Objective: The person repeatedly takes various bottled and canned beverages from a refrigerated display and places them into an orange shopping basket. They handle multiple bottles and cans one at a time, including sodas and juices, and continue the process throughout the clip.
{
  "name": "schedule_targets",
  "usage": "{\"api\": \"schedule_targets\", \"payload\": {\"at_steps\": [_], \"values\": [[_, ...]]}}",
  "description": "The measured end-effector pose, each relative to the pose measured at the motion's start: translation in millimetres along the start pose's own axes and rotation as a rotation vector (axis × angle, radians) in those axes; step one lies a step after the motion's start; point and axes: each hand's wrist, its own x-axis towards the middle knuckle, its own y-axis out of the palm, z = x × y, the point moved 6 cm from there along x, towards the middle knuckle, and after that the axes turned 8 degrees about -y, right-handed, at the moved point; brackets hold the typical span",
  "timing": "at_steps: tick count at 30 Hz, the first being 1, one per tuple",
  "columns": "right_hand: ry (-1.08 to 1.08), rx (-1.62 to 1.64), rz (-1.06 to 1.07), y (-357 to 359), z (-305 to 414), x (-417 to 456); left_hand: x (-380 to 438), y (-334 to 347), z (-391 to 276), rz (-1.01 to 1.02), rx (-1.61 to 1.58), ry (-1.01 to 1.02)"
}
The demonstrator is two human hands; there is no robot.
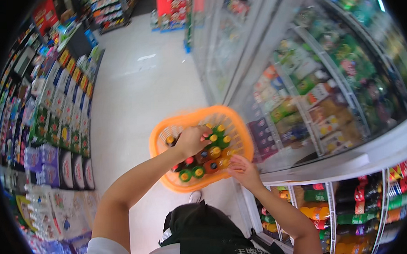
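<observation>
An orange plastic basket (pixel 245 135) stands before me with several capped drink bottles upright in it. Green bottles with yellow caps (pixel 221 128) are at its back right, two green-capped ones (pixel 191 174) at the front, and orange-coloured drinks (pixel 222 160) at the front right. My left hand (pixel 194 140) reaches over the bottles with bent fingers, at a yellow-capped green bottle; its grip is not clear. My right hand (pixel 242 168) is at the basket's front right, beside the orange drinks, its fingers apart and no bottle plainly held.
Glass cooler doors (pixel 291 88) with shelved drinks behind them stand on the right. Below them, an open section shows racks of soda bottles (pixel 356 219). Stacked drink cartons (pixel 61 113) and wrapped bottle packs (pixel 45 211) line the left of the pale floor aisle (pixel 135 78). Shelves stand farther back.
</observation>
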Motion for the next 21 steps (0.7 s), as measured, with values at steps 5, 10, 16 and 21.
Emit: {"api": "schedule_targets", "payload": {"at_steps": [5,10,16,21], "values": [[-0.269,-0.115,-0.301,-119,147,-52,-1,-23,-214,-0.046,-0.400,0.503],[-0.544,-0.361,-0.560,-209,282,-160,-43,-18,-399,0.080,-0.453,1.028],[-0.831,-0.618,-1.118,-298,365,-327,-109,26,-564,0.353,-0.566,1.341],[-1.040,-0.672,-1.417,-335,415,-457,-164,72,-676,0.534,-0.676,1.390]]}}
